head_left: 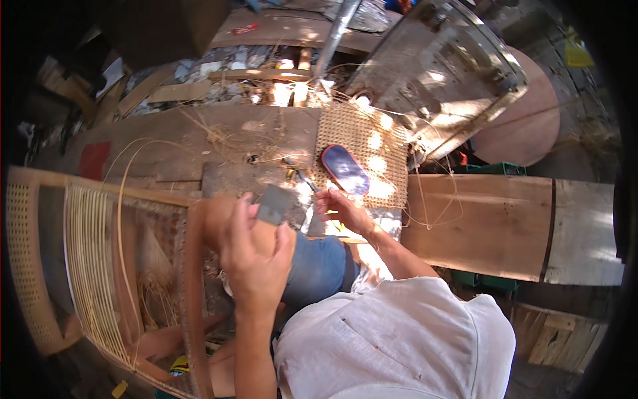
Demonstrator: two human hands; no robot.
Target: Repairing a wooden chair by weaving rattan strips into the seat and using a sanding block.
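Note:
My left hand grips a grey square slab with thumb and fingers, beside the rail of a wooden chair frame. Pale cane strands are strung across the frame at the left. My right hand has its fingers closed on the end of a slim metal tool with a dark part; its far end is hard to make out. Beyond that hand, an oval object with a dark top and red rim lies on a woven cane sheet.
Worn boards with loose strands span the back, with rubble and a metal pole beyond. At the right stand a battered metal panel, a round wooden board and plywood boards over green crates. A red piece lies back left.

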